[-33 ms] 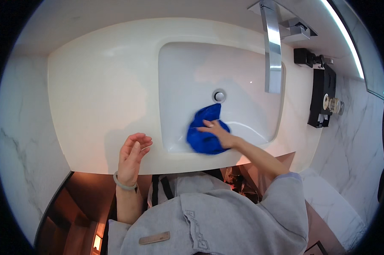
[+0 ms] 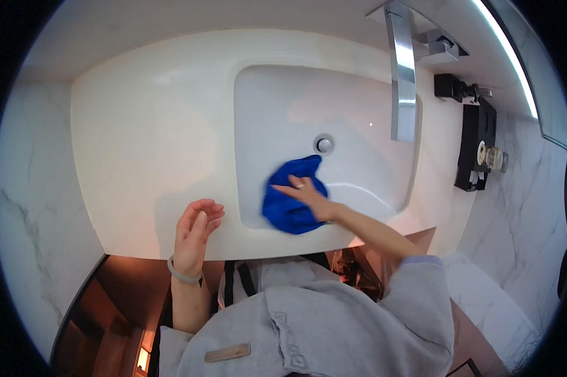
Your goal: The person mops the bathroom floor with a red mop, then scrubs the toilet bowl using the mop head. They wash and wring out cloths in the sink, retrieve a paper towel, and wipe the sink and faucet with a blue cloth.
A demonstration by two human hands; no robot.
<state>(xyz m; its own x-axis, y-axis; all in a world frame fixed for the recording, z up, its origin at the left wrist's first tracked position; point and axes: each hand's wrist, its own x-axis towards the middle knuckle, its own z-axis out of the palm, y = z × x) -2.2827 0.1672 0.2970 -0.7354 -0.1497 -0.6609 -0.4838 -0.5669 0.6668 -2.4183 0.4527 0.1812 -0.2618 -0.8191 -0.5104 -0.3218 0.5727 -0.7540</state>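
A blue cloth (image 2: 286, 210) lies bunched in the near left part of the white sink basin (image 2: 264, 94). My right hand (image 2: 310, 198) rests on top of it, some fingers stretched leftward and others bent into the fabric, keeping hold of it. A ring shows on one finger. To the left of the basin, my left hand (image 2: 197, 229) hovers by the counter's front edge. Its fingers curve loosely with nothing in them, and a pale band circles the wrist. Just beyond the cloth is the round drain plug (image 2: 323, 145).
A chrome faucet (image 2: 403, 81) reaches over the basin's right side. Along the right wall stand a black tray (image 2: 475, 147), a glass jar (image 2: 494, 158) and a small black box (image 2: 448, 87). The white counter (image 2: 145, 138) extends left toward a marble wall.
My right hand and the blue cloth have slid left and slightly toward me across the basin. My left hand has stayed almost where it was.
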